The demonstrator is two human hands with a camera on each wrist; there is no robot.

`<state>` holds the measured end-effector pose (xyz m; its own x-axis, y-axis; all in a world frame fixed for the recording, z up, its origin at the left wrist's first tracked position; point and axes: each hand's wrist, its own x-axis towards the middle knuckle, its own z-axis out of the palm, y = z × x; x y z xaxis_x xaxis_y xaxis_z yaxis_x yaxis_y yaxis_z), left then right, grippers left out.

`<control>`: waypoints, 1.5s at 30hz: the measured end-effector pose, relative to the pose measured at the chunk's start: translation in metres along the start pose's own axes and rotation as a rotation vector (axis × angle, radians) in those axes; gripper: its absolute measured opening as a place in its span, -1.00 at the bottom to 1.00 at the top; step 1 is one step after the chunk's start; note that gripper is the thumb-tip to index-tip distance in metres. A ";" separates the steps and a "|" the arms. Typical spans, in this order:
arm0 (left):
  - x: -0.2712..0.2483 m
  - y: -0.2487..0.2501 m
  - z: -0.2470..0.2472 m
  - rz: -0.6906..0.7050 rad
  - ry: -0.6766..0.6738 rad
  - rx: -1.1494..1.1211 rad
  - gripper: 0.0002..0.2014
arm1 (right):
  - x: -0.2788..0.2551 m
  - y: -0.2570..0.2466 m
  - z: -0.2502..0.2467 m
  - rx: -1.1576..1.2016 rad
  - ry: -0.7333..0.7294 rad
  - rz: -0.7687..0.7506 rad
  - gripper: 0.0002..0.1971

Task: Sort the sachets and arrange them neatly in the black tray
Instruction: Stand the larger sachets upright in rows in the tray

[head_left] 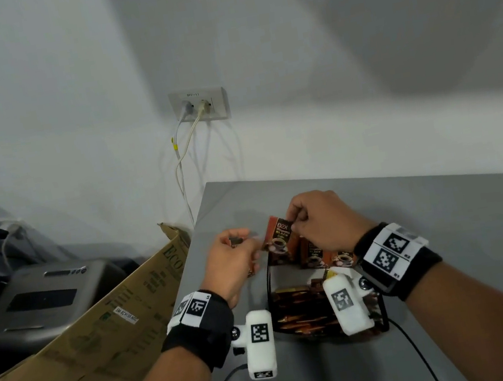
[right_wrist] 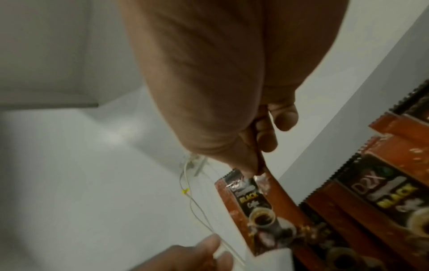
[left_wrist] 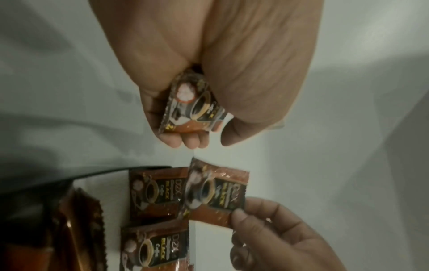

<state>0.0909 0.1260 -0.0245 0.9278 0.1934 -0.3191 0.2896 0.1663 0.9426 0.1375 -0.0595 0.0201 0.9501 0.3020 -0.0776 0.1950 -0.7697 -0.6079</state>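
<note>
Head, surface: grey table (head_left: 446, 225) set against a white wall (head_left: 62, 88); an outlet (head_left: 199, 105) with two plugs in it, cords hanging down.
Head, around: a cardboard box (head_left: 106, 322) leans at the table's left edge; a grey machine (head_left: 46, 298) sits beyond it.
Head, tray: the black tray (head_left: 270, 289) lies under the wrists, partly hidden by the wrist cameras.
Head, hands: the right hand (head_left: 324, 221) pinches the top of an upright sachet (head_left: 279, 238) at the tray's far end; the left hand (head_left: 232, 265) is curled just beside it.
Left wrist: left hand (left_wrist: 209, 73) grips a second sachet (left_wrist: 190, 108); two more sachets (left_wrist: 154, 192) lie flat in the tray below.
Right wrist: right fingers (right_wrist: 246, 161) clamp the sachet's (right_wrist: 250, 207) top edge; at least two others stand to its right.
Count: four sachets clear; more in the tray, too blurred to number.
</note>
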 end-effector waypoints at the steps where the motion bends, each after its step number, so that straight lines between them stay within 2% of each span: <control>1: 0.002 -0.001 -0.005 -0.016 0.048 -0.011 -0.79 | 0.001 0.003 0.004 -0.030 -0.006 0.009 -0.83; 9: 0.001 -0.007 -0.014 -0.076 0.046 -0.015 -0.77 | 0.005 0.013 0.034 -0.190 -0.141 0.017 -0.78; 23: 0.001 -0.011 -0.011 -0.124 0.006 0.006 -0.75 | 0.003 0.018 0.044 -0.253 -0.118 -0.012 -0.80; 34: -0.002 -0.010 -0.012 -0.131 -0.009 0.003 -0.74 | 0.004 0.024 0.051 -0.268 -0.037 -0.075 -0.83; 42: -0.004 -0.005 -0.008 -0.134 -0.088 -0.102 -0.69 | -0.001 0.029 0.038 -0.191 0.057 -0.075 -0.88; 45: -0.007 0.001 -0.001 -0.059 -0.172 -0.048 -0.72 | -0.007 0.020 0.022 0.041 0.065 -0.046 -0.82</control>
<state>0.0847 0.1259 -0.0216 0.9372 0.0144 -0.3485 0.3372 0.2189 0.9156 0.1297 -0.0648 -0.0090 0.9546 0.2979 0.0018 0.2295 -0.7318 -0.6418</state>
